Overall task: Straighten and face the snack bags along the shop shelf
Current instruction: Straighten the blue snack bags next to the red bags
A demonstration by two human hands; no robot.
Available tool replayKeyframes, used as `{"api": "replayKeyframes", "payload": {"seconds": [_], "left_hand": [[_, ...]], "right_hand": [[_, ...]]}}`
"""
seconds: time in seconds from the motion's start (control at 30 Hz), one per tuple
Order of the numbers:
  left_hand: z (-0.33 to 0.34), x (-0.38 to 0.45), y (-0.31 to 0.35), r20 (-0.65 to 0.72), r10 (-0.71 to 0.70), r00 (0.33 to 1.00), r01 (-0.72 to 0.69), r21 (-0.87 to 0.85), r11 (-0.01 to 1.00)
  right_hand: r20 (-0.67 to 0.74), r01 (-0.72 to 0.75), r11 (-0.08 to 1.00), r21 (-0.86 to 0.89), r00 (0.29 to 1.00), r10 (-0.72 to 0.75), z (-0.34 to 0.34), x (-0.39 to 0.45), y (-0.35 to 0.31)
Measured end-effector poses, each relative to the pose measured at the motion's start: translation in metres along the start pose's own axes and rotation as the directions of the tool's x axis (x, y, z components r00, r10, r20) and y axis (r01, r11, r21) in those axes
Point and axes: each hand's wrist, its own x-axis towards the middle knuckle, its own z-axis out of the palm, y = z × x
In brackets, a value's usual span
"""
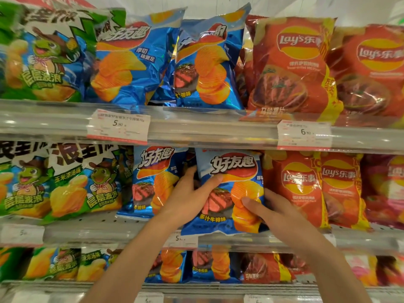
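On the middle shelf (pixel 218 239): a blue bag (pixel 231 189) stands at the front lip between both hands, label facing out, its bottom edge hanging a little over the rail.
Left hand (pixel 192 193): on the bag's left edge, thumb curled over the front just under the logo, the other fingers tucked behind where I cannot see them.
Right hand (pixel 275 213): on the bag's lower right side, thumb pressed on the printed chips, fingers wrapped round the back; how they are spread I cannot tell.
Neighbour: a second blue bag (pixel 153 180) stands just to the left, touching or nearly touching the held one, leaning slightly.
Same row, done so far: the green bags (pixel 61 182) on the left and the red bags (pixel 314 189) on the right face forward and look fairly tidy.
Top shelf (pixel 196 119): its two blue bags (pixel 170 60) tilt toward each other and overlap; they look unstraightened to me.
Bottom shelf: bags there are blurred, so their order is hard to judge.
Progress: I would say midway at best; this one bag is being squared up, its neighbour needs a nudge, and the upper row is left to do.
Price tags (pixel 118 126): clipped to the rails, no part of the work.
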Motion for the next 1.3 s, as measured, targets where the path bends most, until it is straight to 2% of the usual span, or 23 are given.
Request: {"api": "replayKeyframes", "payload": {"seconds": [0.27, 0.4, 0.5, 0.6, 0.67, 0.73, 0.8, 0.87, 0.93, 0.97, 1.07, 1.17, 1.3], "left_hand": [[-0.004, -0.012, -0.004, -0.028, 0.144, 0.989, -0.146, -0.08, 0.986], [-0.025, -0.024, -0.011, -0.069, 0.103, 0.992, -0.111, -0.121, 0.986], [-0.046, -0.036, -0.012, -0.087, 0.084, 0.993, -0.091, -0.077, 0.993], [-0.07, -0.039, -0.02, -0.19, 0.082, 0.978, -0.091, -0.038, 0.995], [-0.085, -0.042, -0.024, -0.235, 0.075, 0.969, -0.089, -0.051, 0.995], [-0.095, -0.045, -0.028, -0.248, 0.066, 0.967, -0.079, -0.043, 0.996], [-0.102, -0.048, -0.03, -0.253, 0.058, 0.966, -0.071, -0.041, 0.997], [-0.107, -0.049, -0.028, -0.263, 0.049, 0.964, -0.062, -0.04, 0.997], [-0.109, -0.051, -0.027, -0.276, 0.037, 0.961, -0.051, -0.042, 0.998], [-0.11, -0.052, -0.027, -0.279, 0.033, 0.96, -0.046, -0.04, 0.998], [-0.113, -0.053, -0.027, -0.279, 0.025, 0.96, -0.038, -0.041, 0.998], [-0.116, -0.052, -0.028, -0.286, 0.008, 0.958, -0.028, -0.067, 0.997], [-0.117, -0.051, -0.03, -0.29, -0.009, 0.957, -0.016, -0.083, 0.996]], "right_hand": [[-0.036, 0.003, 1.0, -0.001, 0.999, -0.003, 0.006, 0.003, -0.008], [0.023, 0.076, 0.996, -0.054, 0.997, -0.075, 0.022, 0.011, -0.014], [0.06, 0.117, 0.988, -0.105, 0.992, -0.111, 0.046, 0.018, -0.021], [0.1, 0.127, 0.972, -0.196, 0.989, -0.109, 0.069, 0.024, -0.026], [0.031, 0.139, 0.962, -0.236, 0.99, -0.136, 0.073, 0.03, -0.029], [-0.204, 0.106, 0.898, -0.426, 0.956, -0.209, 0.068, 0.042, -0.03], [-0.324, -0.059, 0.715, -0.697, 0.915, -0.241, 0.065, 0.057, -0.028], [-0.308, -0.213, 0.584, -0.783, 0.949, -0.067, 0.07, 0.07, -0.024], [-0.26, -0.261, 0.533, -0.805, 0.962, 0.079, 0.079, 0.077, -0.019], [-0.258, -0.266, 0.527, -0.807, 0.962, 0.091, 0.082, 0.078, -0.016], [-0.297, -0.246, 0.601, -0.761, 0.955, 0.014, 0.079, 0.08, -0.012], [-0.312, -0.203, 0.732, -0.65, 0.95, -0.013, 0.069, 0.076, -0.017], [-0.389, -0.182, 0.834, -0.521, 0.92, -0.042, 0.058, 0.072, -0.024]]}}
